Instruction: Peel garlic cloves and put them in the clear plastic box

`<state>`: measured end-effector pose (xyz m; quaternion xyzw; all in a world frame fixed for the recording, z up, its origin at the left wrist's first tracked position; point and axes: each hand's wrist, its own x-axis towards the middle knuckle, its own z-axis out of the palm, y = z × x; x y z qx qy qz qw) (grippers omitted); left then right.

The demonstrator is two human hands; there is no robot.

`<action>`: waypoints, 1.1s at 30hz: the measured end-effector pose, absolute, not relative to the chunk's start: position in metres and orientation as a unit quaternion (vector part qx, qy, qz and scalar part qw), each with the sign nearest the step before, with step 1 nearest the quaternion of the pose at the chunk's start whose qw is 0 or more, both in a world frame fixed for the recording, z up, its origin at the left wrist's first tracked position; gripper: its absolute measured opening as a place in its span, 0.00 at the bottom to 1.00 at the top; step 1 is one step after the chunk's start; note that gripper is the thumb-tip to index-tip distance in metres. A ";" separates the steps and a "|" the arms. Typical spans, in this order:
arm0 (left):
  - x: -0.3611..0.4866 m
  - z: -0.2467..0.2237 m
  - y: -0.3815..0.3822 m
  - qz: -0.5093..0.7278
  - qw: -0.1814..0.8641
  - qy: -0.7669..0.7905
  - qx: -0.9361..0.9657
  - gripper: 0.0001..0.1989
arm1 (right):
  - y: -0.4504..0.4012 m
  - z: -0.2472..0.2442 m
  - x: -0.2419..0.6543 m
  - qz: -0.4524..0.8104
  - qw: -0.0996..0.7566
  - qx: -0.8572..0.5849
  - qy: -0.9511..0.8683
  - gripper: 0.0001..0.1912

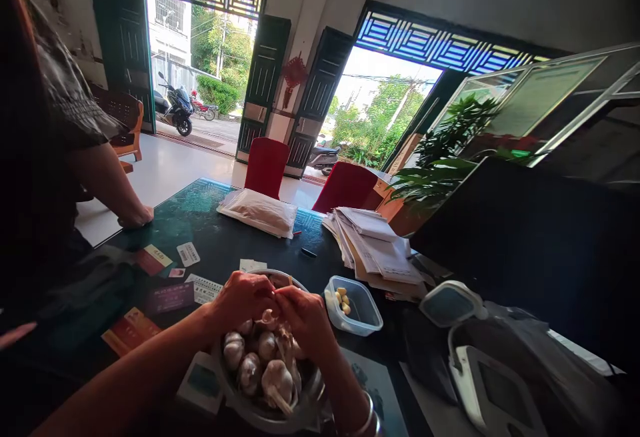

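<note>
My left hand [245,297] and my right hand [303,317] meet above a metal bowl [235,407]. Both are closed, fingertips pinched together on a small piece that looks like a garlic clove, mostly hidden by the fingers. Whole garlic bulbs [251,373], some with dry stalks, fill the bowl beneath. Just right of my right hand stands a clear plastic container [367,320] with several peeled garlic cloves [343,298] in it. A silver bracelet [370,417] circles my right wrist.
Cards [170,297] lie left of the bowl on the dark tabletop [195,207]. Behind are a plastic-wrapped packet [260,211] and a paper stack [373,243]. A monitor [525,250] and a white device [493,390] stand at right. Another person [65,123] leans a hand on the table.
</note>
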<state>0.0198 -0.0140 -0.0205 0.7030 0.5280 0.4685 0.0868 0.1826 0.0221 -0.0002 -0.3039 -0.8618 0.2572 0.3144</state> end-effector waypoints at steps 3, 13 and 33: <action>0.021 -0.020 -0.014 0.466 0.087 0.526 0.706 0.04 | 0.023 -0.002 0.182 0.234 0.322 -0.301 -0.866 0.10; 0.020 -0.018 -0.012 0.467 0.065 0.526 0.708 0.05 | 0.026 -0.004 0.181 0.254 0.334 -0.304 -0.855 0.11; 0.019 -0.021 -0.012 0.459 0.052 0.488 0.740 0.05 | 0.025 -0.001 0.181 0.242 0.342 -0.290 -0.860 0.11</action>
